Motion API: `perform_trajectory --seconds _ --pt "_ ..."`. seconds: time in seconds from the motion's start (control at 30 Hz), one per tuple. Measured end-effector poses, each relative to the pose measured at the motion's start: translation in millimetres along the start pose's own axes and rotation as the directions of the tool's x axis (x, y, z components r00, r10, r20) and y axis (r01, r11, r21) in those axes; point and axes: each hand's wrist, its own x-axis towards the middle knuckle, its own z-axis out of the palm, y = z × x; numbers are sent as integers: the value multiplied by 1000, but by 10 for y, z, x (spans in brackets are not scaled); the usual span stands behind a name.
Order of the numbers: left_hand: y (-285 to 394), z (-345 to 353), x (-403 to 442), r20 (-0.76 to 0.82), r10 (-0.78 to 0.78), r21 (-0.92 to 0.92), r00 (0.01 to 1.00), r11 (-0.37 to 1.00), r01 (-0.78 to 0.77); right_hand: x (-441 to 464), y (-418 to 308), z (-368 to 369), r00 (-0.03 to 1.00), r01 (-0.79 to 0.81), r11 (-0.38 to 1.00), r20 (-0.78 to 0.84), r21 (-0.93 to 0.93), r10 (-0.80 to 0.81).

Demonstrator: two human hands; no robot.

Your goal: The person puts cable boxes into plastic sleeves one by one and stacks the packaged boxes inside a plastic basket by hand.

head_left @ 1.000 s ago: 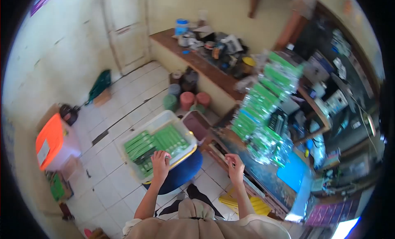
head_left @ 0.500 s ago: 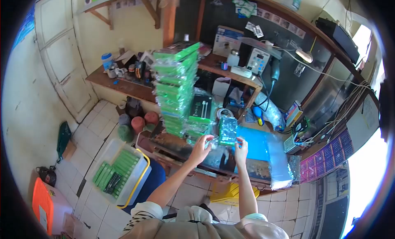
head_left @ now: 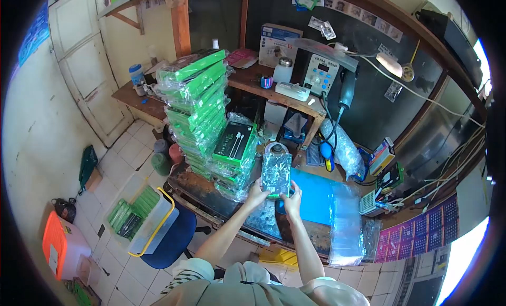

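A black-and-green box in shiny clear plastic wrap [head_left: 276, 173] is held between my two hands over the front of the workbench. My left hand [head_left: 255, 196] grips its lower left corner, with the thumb on the near edge. On the opposite side my right hand [head_left: 293, 201] is closed around the lower right corner. To the left stands a tall, leaning stack of similar wrapped green boxes [head_left: 196, 103]. A shorter pile beside it has a black-topped box [head_left: 235, 141] with a white cable picture on top. Under my right hand lies a blue mat [head_left: 316, 195].
Clear plastic sleeves [head_left: 346, 227] lie at the bench's right front. A hot air station [head_left: 320, 74] and a white power strip [head_left: 292, 91] sit on the raised shelf. On a blue chair [head_left: 164, 249], a clear bin [head_left: 154, 236] holds several green boxes.
My left hand, earlier apart from the wrapped box with fingers spread, now grips its corner. The right hand has closed more fully on it. The camera view has shifted.
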Motion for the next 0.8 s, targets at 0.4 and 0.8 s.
perform_trajectory --seconds 0.4,0.8 --pt "686 -68 -100 -171 692 376 701 703 -603 -329 -361 -878 999 -11 829 47 559 -18" --pt "347 -115 -230 -125 119 -388 985 908 -159 -385 -151 -1850 878 242 857 -478 454 5"
